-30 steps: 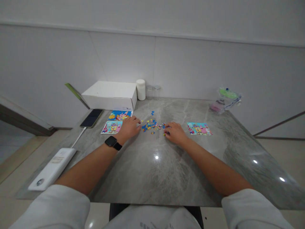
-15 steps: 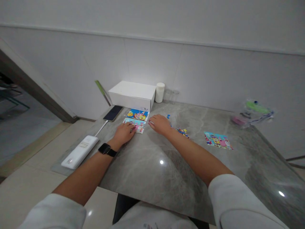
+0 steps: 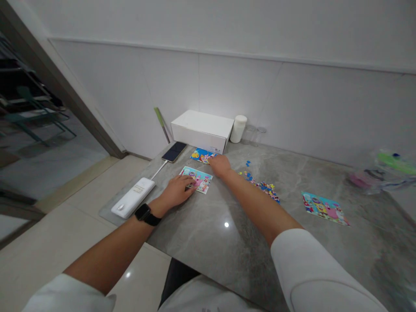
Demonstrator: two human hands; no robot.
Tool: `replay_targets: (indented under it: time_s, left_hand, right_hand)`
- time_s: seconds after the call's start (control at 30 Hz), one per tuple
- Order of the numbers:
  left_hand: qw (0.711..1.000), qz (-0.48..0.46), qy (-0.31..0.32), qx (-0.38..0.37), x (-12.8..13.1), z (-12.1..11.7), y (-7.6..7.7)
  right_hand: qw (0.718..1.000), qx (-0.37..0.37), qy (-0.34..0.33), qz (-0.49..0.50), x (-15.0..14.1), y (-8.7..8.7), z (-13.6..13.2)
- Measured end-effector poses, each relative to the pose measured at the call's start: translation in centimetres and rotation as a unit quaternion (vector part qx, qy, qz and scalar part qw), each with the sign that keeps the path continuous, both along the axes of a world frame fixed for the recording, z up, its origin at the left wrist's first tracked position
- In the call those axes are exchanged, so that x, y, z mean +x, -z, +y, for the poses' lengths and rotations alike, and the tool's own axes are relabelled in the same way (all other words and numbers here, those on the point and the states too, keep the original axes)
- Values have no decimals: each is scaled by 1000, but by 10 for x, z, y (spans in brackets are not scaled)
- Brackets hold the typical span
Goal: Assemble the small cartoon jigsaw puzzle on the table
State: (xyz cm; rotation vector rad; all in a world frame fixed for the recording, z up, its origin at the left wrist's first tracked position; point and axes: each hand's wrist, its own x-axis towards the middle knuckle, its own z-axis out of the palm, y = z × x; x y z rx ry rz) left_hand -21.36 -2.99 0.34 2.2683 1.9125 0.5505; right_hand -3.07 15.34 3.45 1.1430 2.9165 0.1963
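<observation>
My left hand (image 3: 178,190) rests with its fingers stretched flat over a light-blue cartoon picture card (image 3: 202,178) on the table. My right hand (image 3: 221,166) is at the right end of a darker blue picture card (image 3: 200,155) in front of the white box, its fingers bent down onto that card's edge; the fingertips are partly hidden. Beneath and beside my right forearm lies a heap of small colourful jigsaw pieces (image 3: 268,189). A few blue pieces (image 3: 248,163) lie apart, farther back. Another cartoon picture card (image 3: 325,209) lies flat to the right.
A white box (image 3: 201,130), a white bottle (image 3: 238,128) and clear glasses (image 3: 259,135) stand against the wall. On the left, a phone (image 3: 174,151) is cabled to a white power bank (image 3: 133,197). A clear plastic bag (image 3: 381,173) lies at the far right.
The view has turned left. My right hand has moved back to the blue card's end. The light-blue card under my left hand has come toward me, opening a gap between the two cards.
</observation>
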Motion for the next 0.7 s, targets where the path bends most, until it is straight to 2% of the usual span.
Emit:
replay_targets:
  time_s: [0.23, 0.4, 0.53, 0.7]
  left_hand:
    - [1000, -22, 17, 0, -5, -8, 2]
    - [1000, -7, 24, -5, -7, -1, 3]
    - [1000, -7, 15, -3, -9, 20, 4]
    - [999, -34, -2, -11, -10, 67, 7]
  right_hand:
    - [1000, 10, -15, -5, -9, -3, -4]
    - [999, 29, 12, 6, -4, -15, -1]
    - [995, 57, 62, 50, 16, -36, 5]
    - [979, 88, 124, 135, 53, -61, 9]
